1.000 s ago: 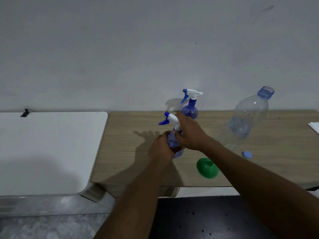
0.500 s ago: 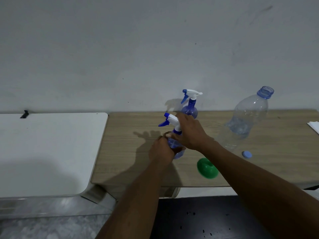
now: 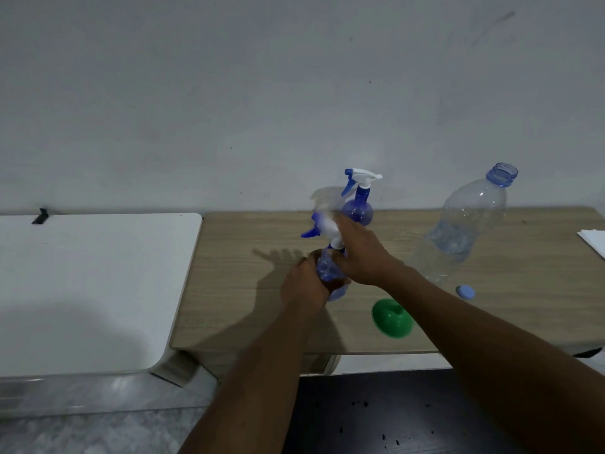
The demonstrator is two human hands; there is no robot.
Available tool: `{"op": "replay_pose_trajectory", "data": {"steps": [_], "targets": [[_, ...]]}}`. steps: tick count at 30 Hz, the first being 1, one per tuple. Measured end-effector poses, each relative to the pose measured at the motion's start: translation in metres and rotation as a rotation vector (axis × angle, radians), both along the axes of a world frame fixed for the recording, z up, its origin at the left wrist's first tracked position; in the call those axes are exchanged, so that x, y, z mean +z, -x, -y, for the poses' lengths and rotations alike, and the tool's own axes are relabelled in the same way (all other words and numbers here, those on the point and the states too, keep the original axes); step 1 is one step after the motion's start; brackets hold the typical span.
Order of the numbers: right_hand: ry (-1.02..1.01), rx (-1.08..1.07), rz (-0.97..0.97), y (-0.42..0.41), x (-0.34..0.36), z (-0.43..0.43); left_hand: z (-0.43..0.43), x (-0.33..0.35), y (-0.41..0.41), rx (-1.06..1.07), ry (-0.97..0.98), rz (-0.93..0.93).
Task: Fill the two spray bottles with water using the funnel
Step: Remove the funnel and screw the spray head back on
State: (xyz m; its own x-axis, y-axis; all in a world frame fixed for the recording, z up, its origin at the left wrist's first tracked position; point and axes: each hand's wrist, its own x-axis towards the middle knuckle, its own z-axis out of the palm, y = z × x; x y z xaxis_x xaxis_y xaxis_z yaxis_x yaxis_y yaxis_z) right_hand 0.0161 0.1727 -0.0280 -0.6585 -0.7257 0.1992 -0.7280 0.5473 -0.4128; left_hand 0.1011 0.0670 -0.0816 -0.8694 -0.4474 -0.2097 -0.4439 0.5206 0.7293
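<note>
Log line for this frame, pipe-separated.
left grip: holds near spray bottle | right grip: holds sprayer head | funnel: on table | water bottle: uncapped

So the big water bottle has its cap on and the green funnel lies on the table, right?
Not quite: the head view shows the water bottle open, its cap lying on the table beside it. The funnel does lie on the table.

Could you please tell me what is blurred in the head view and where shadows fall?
Head view: the near spray bottle is motion-blurred at its trigger, the far spray bottle sharp; the left hand and right hand cast shadows leftward across the wooden table.
</note>
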Motion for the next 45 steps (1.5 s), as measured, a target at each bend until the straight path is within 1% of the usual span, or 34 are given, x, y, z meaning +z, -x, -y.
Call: {"op": "replay_pose_trajectory", "data": {"steps": [3,8,12,15,18,20,22,26,30,33,41,45], "targets": [[-0.025,-0.034,-0.018,0.001,0.000,0.005,0.001,-0.002,0.002,0.010,-0.010,0.034],[0.000,-0.010,-0.034,0.000,-0.001,0.003,0.002,-0.005,0.001,0.002,-0.009,-0.006],[0.050,-0.090,0.123,-0.003,-0.003,0.006,0.004,-0.003,0.003,-0.037,-0.028,-0.015],[0.124,-0.153,0.193,-0.005,-0.004,0.008,0.012,-0.004,0.001,-0.061,-0.106,-0.054],[0.298,-0.275,0.245,-0.011,-0.004,0.002,0.023,-0.005,-0.004,-0.096,-0.152,-0.046],[0.436,-0.369,0.325,-0.015,-0.007,0.000,0.030,-0.001,-0.007,-0.125,-0.160,-0.032],[0.531,-0.438,0.442,-0.020,-0.011,0.000,0.036,0.005,-0.010,-0.177,-0.143,-0.009],[0.755,-0.449,0.804,-0.025,-0.018,0.002,0.043,0.019,-0.019,-0.301,-0.150,0.049],[0.848,-0.507,1.110,-0.034,-0.026,0.012,0.047,0.023,-0.033,-0.352,-0.158,0.154],[0.875,-0.463,1.238,-0.042,-0.038,0.022,0.047,0.020,-0.045,-0.340,-0.177,0.223],[0.825,-0.602,1.255,-0.061,-0.056,0.015,0.036,0.012,-0.063,-0.376,-0.232,0.371],[0.784,-0.648,1.196,-0.058,-0.059,0.004,0.026,0.011,-0.060,-0.421,-0.268,0.406]]}}
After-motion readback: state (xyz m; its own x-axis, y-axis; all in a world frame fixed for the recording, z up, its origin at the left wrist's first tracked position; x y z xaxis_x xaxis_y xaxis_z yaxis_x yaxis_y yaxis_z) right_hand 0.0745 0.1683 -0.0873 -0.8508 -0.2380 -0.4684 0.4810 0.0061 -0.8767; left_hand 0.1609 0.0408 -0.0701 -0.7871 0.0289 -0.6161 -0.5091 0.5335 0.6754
